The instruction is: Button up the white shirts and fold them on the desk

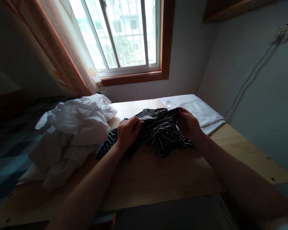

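A black garment with thin white stripes (158, 129) lies crumpled over the middle of the wooden table, its upper part lifted between the two hands. My left hand (129, 131) pinches its edge at the left, thumb on top. On the right, my right hand (188, 124) grips another edge of the same cloth, with the fingertips at its top corner. Part of the garment rests on the wood below the hands.
A loose heap of white cloth (79, 127) covers the left of the wooden table (163, 179). Flat, folded white cloth (194, 108) lies at the back right. Behind are a window (124, 35) and a curtain (60, 41); a checkered bed cover (9, 159) is at the left.
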`<control>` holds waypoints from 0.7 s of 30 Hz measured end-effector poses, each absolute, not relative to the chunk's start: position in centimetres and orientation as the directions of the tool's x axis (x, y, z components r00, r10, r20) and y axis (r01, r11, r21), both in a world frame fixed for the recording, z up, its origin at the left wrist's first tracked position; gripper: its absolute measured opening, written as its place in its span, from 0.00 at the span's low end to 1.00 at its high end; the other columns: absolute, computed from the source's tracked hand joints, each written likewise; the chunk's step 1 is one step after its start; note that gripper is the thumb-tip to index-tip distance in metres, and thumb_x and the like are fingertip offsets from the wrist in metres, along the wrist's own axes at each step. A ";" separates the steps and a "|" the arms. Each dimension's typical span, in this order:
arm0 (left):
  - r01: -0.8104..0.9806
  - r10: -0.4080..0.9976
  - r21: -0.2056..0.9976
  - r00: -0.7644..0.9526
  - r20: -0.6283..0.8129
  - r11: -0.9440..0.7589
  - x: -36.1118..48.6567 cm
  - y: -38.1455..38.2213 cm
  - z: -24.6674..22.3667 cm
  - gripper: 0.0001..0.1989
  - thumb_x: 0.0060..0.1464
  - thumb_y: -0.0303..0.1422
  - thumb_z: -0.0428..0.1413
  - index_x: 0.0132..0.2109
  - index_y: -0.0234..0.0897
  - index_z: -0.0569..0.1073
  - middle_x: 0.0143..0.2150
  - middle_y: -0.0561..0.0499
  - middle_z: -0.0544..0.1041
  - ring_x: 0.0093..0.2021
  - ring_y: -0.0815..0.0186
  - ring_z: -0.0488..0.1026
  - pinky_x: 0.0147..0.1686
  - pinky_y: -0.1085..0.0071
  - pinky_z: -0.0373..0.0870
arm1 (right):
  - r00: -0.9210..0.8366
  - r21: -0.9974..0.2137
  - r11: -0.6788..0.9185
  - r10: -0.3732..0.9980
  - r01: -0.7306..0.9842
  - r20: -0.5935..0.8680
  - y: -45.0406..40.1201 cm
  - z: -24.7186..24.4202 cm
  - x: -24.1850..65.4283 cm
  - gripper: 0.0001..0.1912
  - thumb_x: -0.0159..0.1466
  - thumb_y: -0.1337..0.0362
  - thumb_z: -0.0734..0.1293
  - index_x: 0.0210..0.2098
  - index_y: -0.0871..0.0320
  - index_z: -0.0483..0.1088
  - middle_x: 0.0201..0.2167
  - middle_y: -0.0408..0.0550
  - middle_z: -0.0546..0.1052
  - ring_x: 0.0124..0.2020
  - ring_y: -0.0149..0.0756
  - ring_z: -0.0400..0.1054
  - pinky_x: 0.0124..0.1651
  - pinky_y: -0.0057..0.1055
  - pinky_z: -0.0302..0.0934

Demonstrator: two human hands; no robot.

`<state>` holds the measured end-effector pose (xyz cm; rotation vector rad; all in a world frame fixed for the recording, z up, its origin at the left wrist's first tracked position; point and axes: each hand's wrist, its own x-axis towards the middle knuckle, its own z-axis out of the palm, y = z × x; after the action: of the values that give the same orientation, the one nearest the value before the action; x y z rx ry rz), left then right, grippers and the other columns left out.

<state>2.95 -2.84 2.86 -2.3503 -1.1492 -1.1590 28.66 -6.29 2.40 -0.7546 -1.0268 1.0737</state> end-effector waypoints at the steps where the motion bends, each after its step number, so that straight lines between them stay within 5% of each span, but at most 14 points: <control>1: 0.769 0.529 0.087 0.348 0.774 -0.634 2.7 -2.7 3.0 0.16 0.64 0.44 0.50 0.33 0.39 0.71 0.24 0.55 0.72 0.25 0.68 0.66 0.28 0.71 0.57 | 0.159 -0.874 0.341 0.940 -0.346 0.303 -6.1 2.5 28.9 0.09 0.58 0.55 0.66 0.34 0.52 0.67 0.35 0.45 0.75 0.41 0.41 0.70 0.42 0.38 0.66; 9: 0.768 0.445 -0.027 0.399 0.802 -0.640 1.8 -2.4 4.3 0.16 0.64 0.42 0.49 0.30 0.39 0.70 0.25 0.53 0.71 0.29 0.64 0.68 0.38 0.66 0.61 | 0.264 -0.865 0.427 0.895 -0.263 0.361 -5.5 2.8 30.1 0.15 0.60 0.49 0.64 0.37 0.53 0.68 0.36 0.48 0.75 0.41 0.43 0.71 0.41 0.40 0.66; 16: 0.675 0.516 0.192 0.317 0.795 -0.712 2.4 -2.7 4.1 0.14 0.64 0.39 0.50 0.31 0.39 0.70 0.28 0.51 0.74 0.32 0.64 0.68 0.36 0.67 0.65 | 0.178 -0.926 0.362 0.923 -0.105 0.341 -6.4 2.8 30.0 0.12 0.60 0.52 0.64 0.37 0.53 0.69 0.33 0.46 0.74 0.38 0.40 0.69 0.40 0.36 0.65; 21: 0.623 0.570 0.257 0.374 0.731 -0.739 3.2 -2.2 2.2 0.08 0.62 0.30 0.50 0.40 0.38 0.74 0.38 0.48 0.77 0.41 0.62 0.71 0.46 0.62 0.69 | -0.017 -0.939 0.316 0.948 0.137 0.317 -6.0 2.3 29.6 0.12 0.62 0.53 0.65 0.35 0.55 0.70 0.30 0.43 0.72 0.33 0.36 0.65 0.39 0.34 0.61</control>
<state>3.20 -2.22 2.18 -2.5527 -1.1096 -1.3186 29.64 -5.99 2.27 -1.0644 -1.4407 0.8941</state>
